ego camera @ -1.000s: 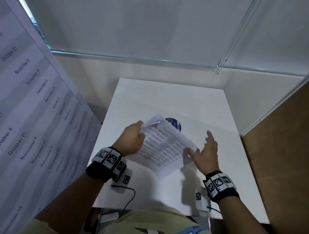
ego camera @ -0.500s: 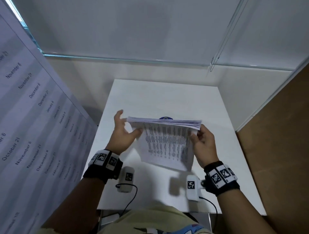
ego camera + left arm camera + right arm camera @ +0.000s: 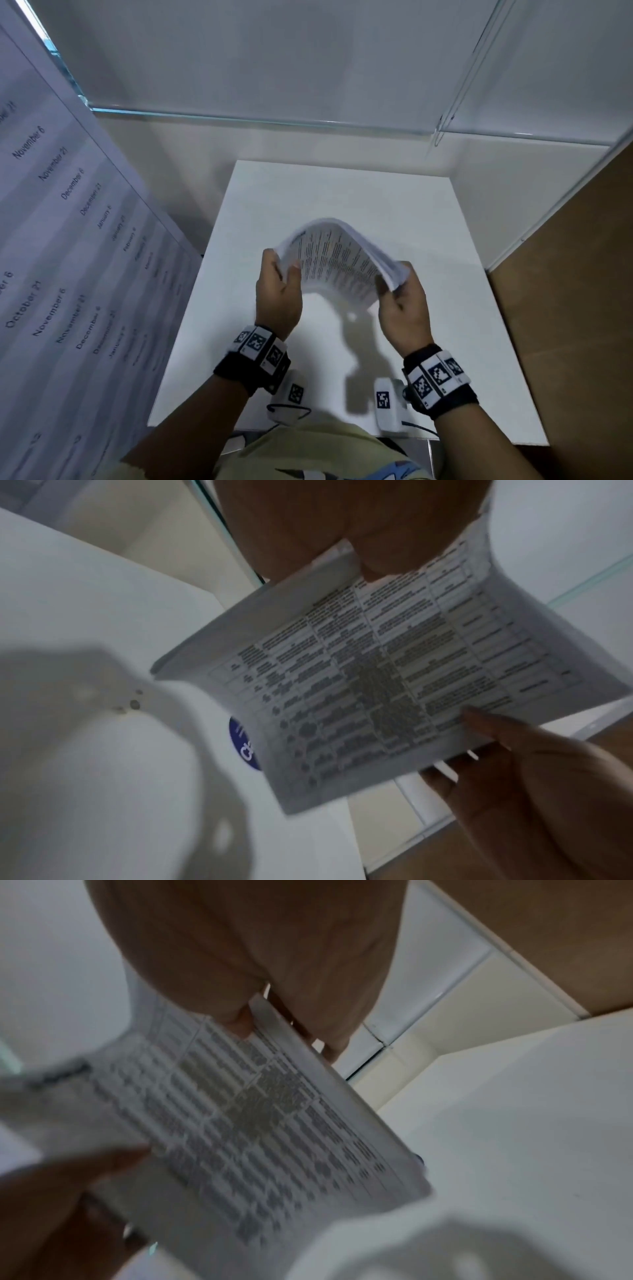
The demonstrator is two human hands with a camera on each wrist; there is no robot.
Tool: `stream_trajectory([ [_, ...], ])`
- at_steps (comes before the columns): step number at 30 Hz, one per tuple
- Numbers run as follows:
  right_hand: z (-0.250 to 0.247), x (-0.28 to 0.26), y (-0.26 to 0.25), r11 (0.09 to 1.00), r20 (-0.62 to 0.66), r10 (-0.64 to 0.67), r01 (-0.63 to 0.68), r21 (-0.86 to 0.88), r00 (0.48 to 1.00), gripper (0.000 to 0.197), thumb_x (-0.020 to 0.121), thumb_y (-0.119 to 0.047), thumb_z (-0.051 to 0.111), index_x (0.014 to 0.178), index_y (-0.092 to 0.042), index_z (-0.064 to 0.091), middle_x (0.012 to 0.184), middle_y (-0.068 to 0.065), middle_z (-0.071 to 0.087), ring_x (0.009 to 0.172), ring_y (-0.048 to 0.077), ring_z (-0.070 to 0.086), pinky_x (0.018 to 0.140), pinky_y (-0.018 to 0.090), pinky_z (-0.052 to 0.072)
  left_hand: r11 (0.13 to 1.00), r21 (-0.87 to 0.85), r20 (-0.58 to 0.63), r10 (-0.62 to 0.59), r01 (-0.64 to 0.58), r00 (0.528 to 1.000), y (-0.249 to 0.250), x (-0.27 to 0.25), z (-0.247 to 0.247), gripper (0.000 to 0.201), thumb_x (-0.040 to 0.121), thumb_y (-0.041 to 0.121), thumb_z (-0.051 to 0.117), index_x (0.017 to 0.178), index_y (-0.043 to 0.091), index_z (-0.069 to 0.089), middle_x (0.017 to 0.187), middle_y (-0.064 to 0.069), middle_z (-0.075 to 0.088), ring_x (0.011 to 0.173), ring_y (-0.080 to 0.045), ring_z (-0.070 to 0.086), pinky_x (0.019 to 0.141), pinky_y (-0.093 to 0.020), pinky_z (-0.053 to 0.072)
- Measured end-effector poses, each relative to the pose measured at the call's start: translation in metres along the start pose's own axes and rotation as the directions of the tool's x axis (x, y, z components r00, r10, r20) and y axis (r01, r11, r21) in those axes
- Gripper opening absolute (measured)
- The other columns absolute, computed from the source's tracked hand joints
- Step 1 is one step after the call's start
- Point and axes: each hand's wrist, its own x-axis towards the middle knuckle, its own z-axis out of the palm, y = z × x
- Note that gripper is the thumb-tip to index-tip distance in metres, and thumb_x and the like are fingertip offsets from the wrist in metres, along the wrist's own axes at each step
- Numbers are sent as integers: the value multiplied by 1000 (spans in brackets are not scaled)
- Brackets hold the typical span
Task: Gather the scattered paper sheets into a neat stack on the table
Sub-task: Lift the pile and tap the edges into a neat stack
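A stack of printed paper sheets (image 3: 337,262) hangs above the white table (image 3: 342,192), bowed upward in the middle. My left hand (image 3: 279,291) grips its left edge and my right hand (image 3: 400,305) grips its right edge, thumbs on the near face. In the left wrist view the paper stack (image 3: 394,674) shows a printed table, with my left hand (image 3: 359,528) above it and my right hand's fingers (image 3: 496,737) at its far edge. The right wrist view shows the paper stack (image 3: 274,1123) blurred, held by my right hand (image 3: 274,974).
A round blue sticker (image 3: 245,745) lies on the table under the papers. A large printed date chart (image 3: 61,274) leans at the left. White walls with a glass panel (image 3: 308,68) close the back, and brown floor (image 3: 575,308) lies to the right.
The papers went from lying on the table to being lifted upright between both hands. Now both hands press the edges inward, bowing the stack upward, and hold it closer to me.
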Motion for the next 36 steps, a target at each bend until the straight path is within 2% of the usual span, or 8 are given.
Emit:
stream_trajectory([
  [4,9,-18,33,978,32,91,-83,-192,995,36,90,10,50,108,-20,58,70,-10,60,57,5,49,56,25,40,989,67,17,-135,133,991,-23,-10,5,16,90,14,48,96,29,45,86,3,60,83,-23,61,77,-42,53],
  [9,15,-28,44,954,60,105,-84,-287,993,32,94,7,44,113,-13,61,70,-13,59,61,0,54,55,10,38,964,44,25,-263,262,965,-44,-13,5,31,75,20,50,97,40,57,92,11,65,92,-23,63,86,-37,53],
  [15,12,-32,58,930,53,163,-136,-341,985,28,95,4,44,114,-11,59,77,5,66,67,18,56,61,32,44,945,66,65,-326,321,943,-59,-7,3,42,69,24,52,108,14,65,100,-8,72,95,-30,68,85,-46,58],
  [21,4,-22,47,945,27,189,-175,-275,982,28,101,-1,49,97,-28,57,71,-14,54,65,-10,54,61,9,38,924,88,179,-383,373,906,-66,7,-6,42,70,24,56,109,11,65,103,-8,74,93,-24,71,83,-46,60],
  [24,0,-17,55,921,66,351,-332,-204,934,23,102,-9,51,95,-29,60,88,-9,67,83,-6,61,75,21,47,903,149,350,-429,403,833,-69,14,-16,40,71,14,61,110,8,67,106,-12,75,99,-30,71,87,-54,58],
  [27,-2,-15,63,847,87,527,-514,-137,845,17,103,-11,48,111,-15,62,92,4,71,76,22,65,71,34,53,853,69,432,-493,517,755,-75,11,-20,44,67,9,64,111,5,64,112,-20,72,105,-40,68,94,-61,52],
  [31,-3,-11,77,767,71,640,-632,-109,765,19,103,-10,46,112,-13,62,80,9,64,67,24,57,65,39,49,768,43,539,-556,639,632,-80,-13,-20,42,68,-2,51,107,8,64,104,-19,74,92,-35,71,83,-52,59],
  [36,-10,1,92,699,46,710,-696,-166,702,19,102,-13,47,114,-8,60,81,10,65,70,25,61,69,41,52,668,141,511,-681,730,524,-115,-38,-17,56,63,-1,50,119,-1,53,119,-26,67,100,-43,67,84,-56,57],
])
